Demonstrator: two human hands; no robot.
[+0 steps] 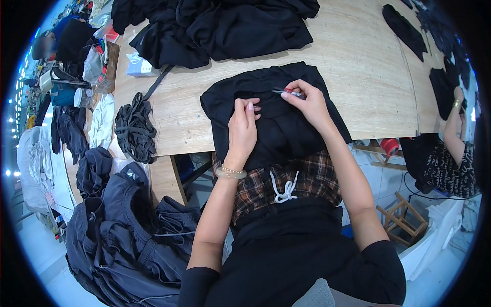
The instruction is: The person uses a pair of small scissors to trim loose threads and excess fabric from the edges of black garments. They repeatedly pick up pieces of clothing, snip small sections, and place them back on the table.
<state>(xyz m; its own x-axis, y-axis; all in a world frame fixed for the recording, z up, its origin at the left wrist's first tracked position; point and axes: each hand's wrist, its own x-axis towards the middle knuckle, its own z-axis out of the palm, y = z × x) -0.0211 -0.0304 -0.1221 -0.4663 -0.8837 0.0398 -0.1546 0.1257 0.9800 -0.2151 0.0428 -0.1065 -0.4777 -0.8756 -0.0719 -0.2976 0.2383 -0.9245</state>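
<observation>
A black garment (pixel 286 120) lies folded at the table's near edge and hangs partly over my lap. My left hand (pixel 242 130) rests on its left part, thumb and fingers closed on a bit of the black cloth near a dark band. In my right hand (pixel 313 105) is a small pair of thread snips (pixel 288 91) with red on the handle. The metal tips point left, just over the cloth and a short way from my left fingers. Any thread between the hands is too fine to make out.
A heap of black garments (pixel 245 30) covers the table's far side. On the left are a tissue pack (pixel 140 65), a bundle of dark straps (pixel 135 128) and piled dark garments (pixel 128 230). Another person's arm (pixel 452 133) reaches over black cloth at right, near a wooden stool (pixel 404 220).
</observation>
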